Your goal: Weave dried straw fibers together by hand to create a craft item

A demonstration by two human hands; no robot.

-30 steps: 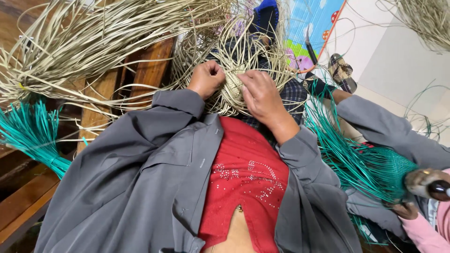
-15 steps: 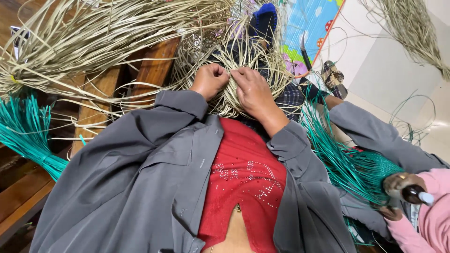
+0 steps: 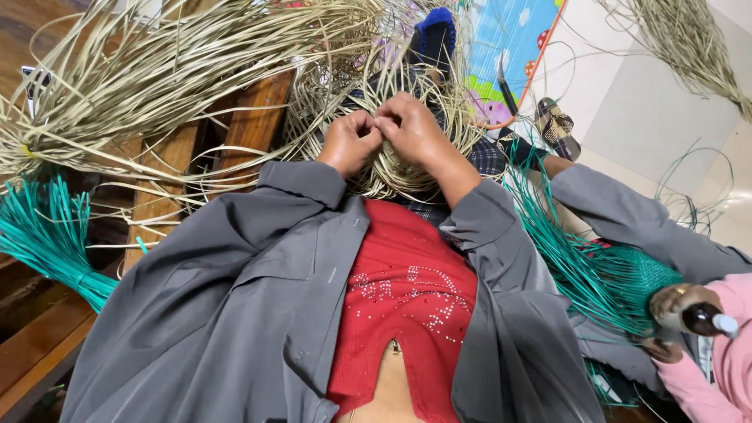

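My left hand (image 3: 350, 142) and my right hand (image 3: 413, 128) meet fist to fist over a pale woven straw piece (image 3: 392, 168) on my lap. Both hands pinch thin straw strands of that weave between fingers and thumbs. Long loose ends of the straw strands (image 3: 180, 70) fan out to the upper left over a wooden bench (image 3: 251, 125). My grey jacket sleeves and red top fill the lower middle of the view.
A teal strand bundle (image 3: 47, 235) lies at the left. A second person in a grey sleeve (image 3: 634, 227) works teal strands (image 3: 587, 266) at the right. Another hand in a pink sleeve holds a small bottle (image 3: 705, 317). A colourful mat (image 3: 509, 39) and a sandal (image 3: 558, 125) lie beyond.
My two hands have drawn closer until the knuckles touch, still working the straw. The view has shifted slightly; the bottle hand at the right has moved a little.
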